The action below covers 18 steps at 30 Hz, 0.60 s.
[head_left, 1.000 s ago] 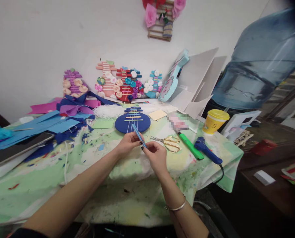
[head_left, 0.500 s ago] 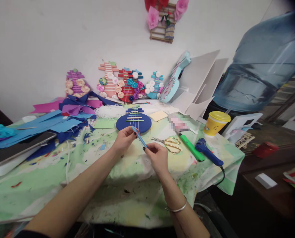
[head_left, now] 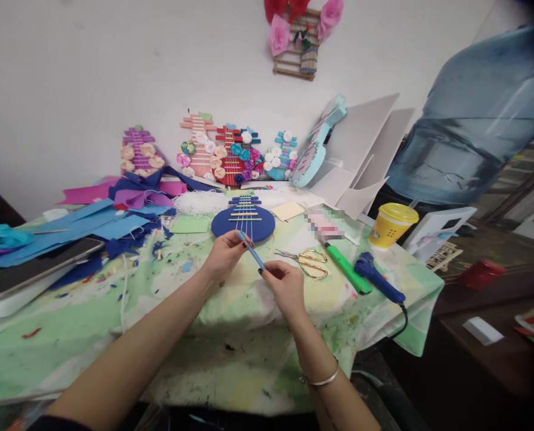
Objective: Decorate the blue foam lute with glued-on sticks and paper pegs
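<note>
A narrow light-blue strip [head_left: 252, 252] slants between my two hands above the table. My left hand [head_left: 228, 254] pinches its upper end, and my right hand [head_left: 285, 281] pinches its lower end. Just beyond them lies a dark blue lute-shaped craft piece [head_left: 267, 226] with a round body, pale strings and light crossbars. To the right of my hands, gold-handled scissors [head_left: 309, 263] rest on the cloth. A small light-blue scrap [head_left: 187, 267] lies to the left of my left hand.
A green utility knife [head_left: 348, 269], a blue glue gun [head_left: 378, 278] and a yellow cup [head_left: 390, 226] stand or lie at right. Coloured felt sheets [head_left: 87, 230] and a phone [head_left: 42, 263] are at left. Decorated lute crafts [head_left: 226, 152] lean against the wall. A large water bottle [head_left: 473, 126] stands right.
The strip sits at a slightly different angle and looks narrower, as if turned a little. Both hands keep their pinch on it. The whole view has shifted very slightly.
</note>
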Each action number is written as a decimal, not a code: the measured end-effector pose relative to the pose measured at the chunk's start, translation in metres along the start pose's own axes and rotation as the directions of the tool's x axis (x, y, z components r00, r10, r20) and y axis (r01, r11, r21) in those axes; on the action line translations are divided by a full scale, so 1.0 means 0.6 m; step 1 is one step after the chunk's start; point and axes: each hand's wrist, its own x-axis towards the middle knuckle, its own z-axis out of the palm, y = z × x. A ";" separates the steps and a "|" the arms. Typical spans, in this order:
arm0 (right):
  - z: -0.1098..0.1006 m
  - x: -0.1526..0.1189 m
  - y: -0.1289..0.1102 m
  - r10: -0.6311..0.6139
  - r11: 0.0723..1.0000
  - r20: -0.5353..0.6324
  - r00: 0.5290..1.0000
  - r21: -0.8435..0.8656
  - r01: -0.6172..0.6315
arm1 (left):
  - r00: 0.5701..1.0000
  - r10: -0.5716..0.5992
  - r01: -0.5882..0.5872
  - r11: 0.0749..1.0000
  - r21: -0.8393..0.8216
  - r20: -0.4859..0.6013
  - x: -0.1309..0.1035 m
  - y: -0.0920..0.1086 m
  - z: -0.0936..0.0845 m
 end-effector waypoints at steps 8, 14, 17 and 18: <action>0.005 0.003 -0.004 -0.025 0.992 0.070 0.997 -0.119 0.033 | 0.995 0.099 -0.094 0.982 0.161 -0.022 -0.002 0.009 0.004; 0.012 0.006 -0.009 -0.058 0.963 0.089 0.994 -0.257 0.079 | 0.960 0.280 -0.261 0.912 0.316 -0.016 -0.012 0.021 0.019; 0.014 0.006 -0.010 -0.068 0.961 0.079 0.995 -0.261 0.087 | 0.939 0.343 -0.308 0.829 0.467 0.009 -0.018 0.020 0.022; 0.014 0.006 -0.010 -0.071 0.964 0.076 0.995 -0.250 0.088 | 0.936 0.352 -0.315 0.806 0.501 0.022 -0.019 0.018 0.022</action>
